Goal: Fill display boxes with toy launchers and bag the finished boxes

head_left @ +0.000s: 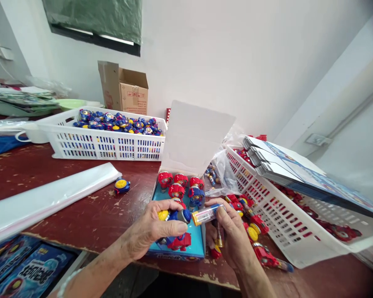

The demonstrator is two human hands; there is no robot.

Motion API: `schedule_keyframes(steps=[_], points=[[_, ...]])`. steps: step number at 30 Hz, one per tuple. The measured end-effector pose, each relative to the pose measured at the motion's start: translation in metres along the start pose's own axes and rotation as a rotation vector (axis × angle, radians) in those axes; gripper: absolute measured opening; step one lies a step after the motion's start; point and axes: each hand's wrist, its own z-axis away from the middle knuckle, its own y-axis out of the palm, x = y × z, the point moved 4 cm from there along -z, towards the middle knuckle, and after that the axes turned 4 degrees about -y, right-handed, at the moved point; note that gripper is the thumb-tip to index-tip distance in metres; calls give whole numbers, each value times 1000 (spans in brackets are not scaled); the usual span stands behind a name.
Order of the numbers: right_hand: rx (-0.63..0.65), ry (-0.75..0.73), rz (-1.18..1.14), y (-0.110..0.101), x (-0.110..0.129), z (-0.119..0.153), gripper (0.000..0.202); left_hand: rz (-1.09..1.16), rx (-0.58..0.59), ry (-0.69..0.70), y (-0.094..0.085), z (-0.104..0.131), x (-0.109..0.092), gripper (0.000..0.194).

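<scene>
Head view: left grip [149,227] closed on a rounded, seemingly plastic blue toy [175,216]; right grip [233,227] pinching a clear tube [204,214].

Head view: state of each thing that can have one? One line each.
Display box: open, lid raised, partly filled.
Blue toy: gripped in left hand.
Labelled tube: gripped in right hand; whether it touches the toy, unclear.
Left basket: open-topped, heaped with blue toys.
Right basket: open-topped, holding red toys.
Printed card stack: tilted, over right basket.
Cardboard carton: top open.
</scene>
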Motion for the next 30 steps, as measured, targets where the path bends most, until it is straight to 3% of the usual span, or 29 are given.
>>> schedule_keyframes(steps=[9, 15, 17, 19, 21, 23, 25, 28, 30], points=[[-1, -29, 144, 4, -2, 9, 32, -225, 77, -48, 3, 7, -9, 46], [-104, -38, 7, 17, -17, 14, 32, -706, -119, 294, 8, 15, -28, 29], [-138, 0, -16, 19, -22, 16, 35, -717, -109, 280, 7, 14, -27, 28], [-124, 48, 82, 19, -22, 17, 37, -621, -73, 165, 1, 12, -20, 31], [-96, 15, 304, 16, -11, 16, 39, -452, -12, 31, -5, 9, -11, 40], [-38, -148, 580, 12, 8, 14, 44, -305, 47, -57, -10, 7, -4, 47], [107, -340, 820, 12, 26, 12, 44, -245, 82, -96, -13, 7, 0, 49], [335, -478, 1025, 10, 38, 11, 30, -300, 100, -90, -15, 7, 1, 50], [382, -486, 1096, 8, 40, 11, 26, -479, 69, 7, -15, 8, -4, 44]])
